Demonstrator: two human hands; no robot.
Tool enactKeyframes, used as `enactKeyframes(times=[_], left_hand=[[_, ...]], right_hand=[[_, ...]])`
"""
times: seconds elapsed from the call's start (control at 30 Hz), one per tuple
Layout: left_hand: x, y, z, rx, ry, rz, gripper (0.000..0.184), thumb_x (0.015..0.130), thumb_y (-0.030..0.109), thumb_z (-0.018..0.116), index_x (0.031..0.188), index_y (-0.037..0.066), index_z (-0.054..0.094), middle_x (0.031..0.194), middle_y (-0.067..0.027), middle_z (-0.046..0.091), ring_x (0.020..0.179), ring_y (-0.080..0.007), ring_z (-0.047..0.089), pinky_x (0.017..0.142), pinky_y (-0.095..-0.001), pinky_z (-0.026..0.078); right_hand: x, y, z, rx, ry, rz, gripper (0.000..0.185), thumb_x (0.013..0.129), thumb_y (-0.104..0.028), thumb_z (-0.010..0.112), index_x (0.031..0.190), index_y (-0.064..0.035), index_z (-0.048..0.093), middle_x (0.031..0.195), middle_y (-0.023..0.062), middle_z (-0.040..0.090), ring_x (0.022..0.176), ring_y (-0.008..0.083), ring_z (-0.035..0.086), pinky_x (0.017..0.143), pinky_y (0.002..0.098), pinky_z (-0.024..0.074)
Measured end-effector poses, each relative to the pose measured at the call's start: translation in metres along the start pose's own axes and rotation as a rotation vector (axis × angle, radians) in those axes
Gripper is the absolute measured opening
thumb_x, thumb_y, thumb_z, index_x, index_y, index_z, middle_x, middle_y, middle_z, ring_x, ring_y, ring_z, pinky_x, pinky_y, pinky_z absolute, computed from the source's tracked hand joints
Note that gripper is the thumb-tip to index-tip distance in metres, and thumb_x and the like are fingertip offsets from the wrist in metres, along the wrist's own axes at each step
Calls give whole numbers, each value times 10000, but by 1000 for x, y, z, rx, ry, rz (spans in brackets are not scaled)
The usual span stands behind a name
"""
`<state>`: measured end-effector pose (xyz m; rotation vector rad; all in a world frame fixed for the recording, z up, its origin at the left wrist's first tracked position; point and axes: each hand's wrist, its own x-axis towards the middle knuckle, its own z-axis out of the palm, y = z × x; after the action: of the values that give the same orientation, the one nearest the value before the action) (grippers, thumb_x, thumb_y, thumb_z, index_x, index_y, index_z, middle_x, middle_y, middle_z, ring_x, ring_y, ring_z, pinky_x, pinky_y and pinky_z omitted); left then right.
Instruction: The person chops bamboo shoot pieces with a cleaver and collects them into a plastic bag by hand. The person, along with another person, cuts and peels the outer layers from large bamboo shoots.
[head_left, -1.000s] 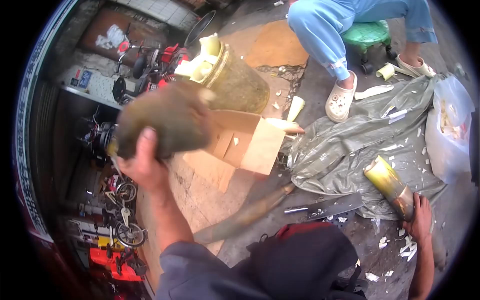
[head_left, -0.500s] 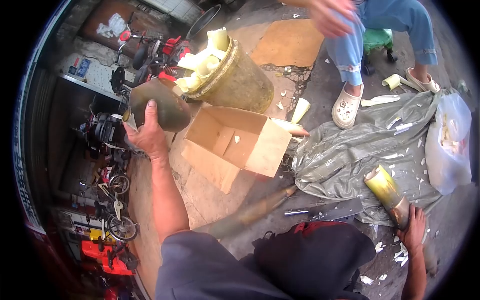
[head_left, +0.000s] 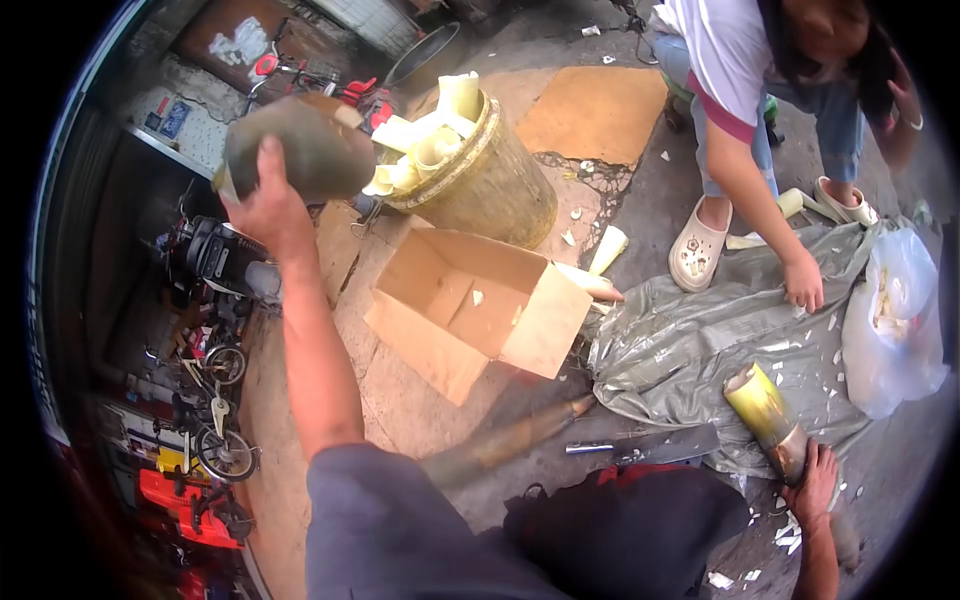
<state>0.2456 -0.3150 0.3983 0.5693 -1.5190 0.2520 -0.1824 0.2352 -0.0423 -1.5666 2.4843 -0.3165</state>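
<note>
My left hand (head_left: pixel 272 205) is raised at the left and grips a large dark green-brown husk piece (head_left: pixel 300 150), thumb on its near face. At the lower right my right hand (head_left: pixel 812 482) is closed around the dark lower end of a yellow-green shoot (head_left: pixel 768 415), whose cut end points up and left. The shoot lies on a grey-green plastic sheet (head_left: pixel 690 345). A broad knife (head_left: pixel 660 445) with a metal handle rests beside the sheet, and a long brown shoot (head_left: pixel 510 440) lies to its left.
An open cardboard box (head_left: pixel 450 300) stands mid-view, with a bucket (head_left: pixel 500 185) of pale pieces behind it. Across the sheet a seated person (head_left: pixel 725 90) leans forward, one hand low over it. A white plastic bag (head_left: pixel 890 330) is at right; motorbikes (head_left: pixel 215 255) stand at left.
My left hand has moved up and left with the husk piece. The other person has bent forward into view and lowered a hand to the sheet. My right hand stays on the shoot.
</note>
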Motion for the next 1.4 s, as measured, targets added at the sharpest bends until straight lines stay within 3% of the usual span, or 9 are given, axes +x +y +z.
enactKeyframes(times=[0.23,0.53,0.7,0.73,0.87,0.97,1.03,1.13,1.4], left_hand=[[34,-117,69,70,236,-229,478,872,308,786,1165,-50,664,1095,-158,737,963,-280,706,869,-396,546],[-103,-184,162,598,-1021,-485,614,852,494,679,1302,75,664,1252,-233,678,1167,-381,644,992,-469,489],[-109,-238,162,49,-1146,-658,523,870,241,687,1330,7,600,915,-57,685,781,-152,627,709,-318,507],[-87,-213,161,342,-1340,-618,554,846,208,689,1350,10,576,914,-31,655,764,-122,597,684,-286,485],[-67,-257,126,-387,-1217,-1163,527,855,194,637,1351,31,571,1261,-70,652,1176,-212,606,1000,-329,461],[-90,-269,134,-127,-932,-794,561,853,144,667,1384,-8,570,1275,-107,660,1177,-246,617,1024,-359,465],[-107,-241,135,247,-832,-222,493,867,121,666,1324,-56,610,1288,-163,663,1173,-261,628,1034,-369,467],[-178,-50,139,171,-605,-64,427,931,112,643,1304,-91,601,1273,-195,664,1132,-282,651,1026,-378,485],[-419,246,97,-804,-1596,193,591,718,127,834,1252,-6,617,1275,-196,611,1197,-361,586,1052,-469,444]], right_hand=[[7,-10,-5,1,-101,89,1053,470,-95,839,1413,-3,378,1217,226,489,1130,439,476,997,511,410],[11,2,-5,48,-191,156,967,504,-149,884,1367,-42,461,1188,210,522,1103,433,523,963,518,443],[15,-1,-17,64,-242,112,1029,550,-206,909,1436,-56,407,1311,209,494,1213,426,486,1053,499,395],[11,5,-10,44,-241,104,1054,551,-219,918,1452,-59,396,1335,212,490,1244,427,477,1073,497,387],[14,1,-16,95,-230,121,1064,585,-271,924,1481,-74,384,1360,202,496,1261,414,486,1081,494,386],[20,5,-21,139,-260,141,1040,604,-287,921,1475,-85,392,1349,193,515,1248,410,508,1071,499,400],[25,6,-27,149,-316,147,1019,617,-301,917,1468,-87,398,1339,190,526,1240,409,521,1063,503,412],[27,7,-28,159,-378,140,982,648,-330,905,1455,-84,402,1285,187,551,1237,404,533,1045,516,437],[3,-8,-7,45,-225,108,957,618,-259,890,1430,-95,411,1161,157,546,1134,356,544,946,470,434]])
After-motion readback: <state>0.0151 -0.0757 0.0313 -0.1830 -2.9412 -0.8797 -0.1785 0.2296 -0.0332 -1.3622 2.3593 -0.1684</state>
